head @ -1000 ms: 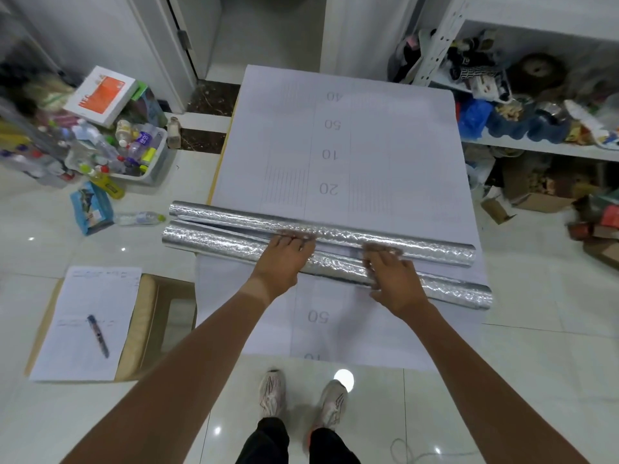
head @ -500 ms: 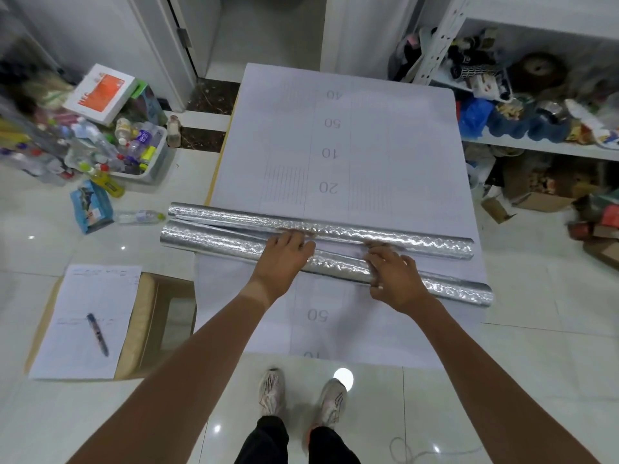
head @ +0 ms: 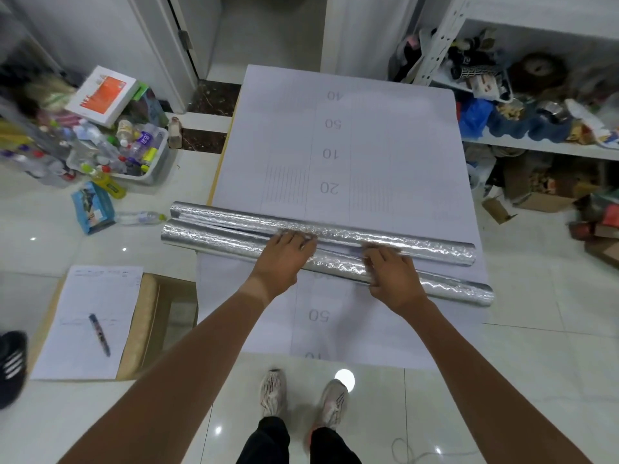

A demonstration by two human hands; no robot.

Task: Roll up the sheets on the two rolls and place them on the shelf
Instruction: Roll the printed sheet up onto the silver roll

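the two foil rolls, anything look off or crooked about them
Slightly. The near roll and the far roll are not squared up: both lie skewed across the white sheet, the near one sticking out further at both ends. Loose foil folds bunch between them near the left hand. No tears visible.
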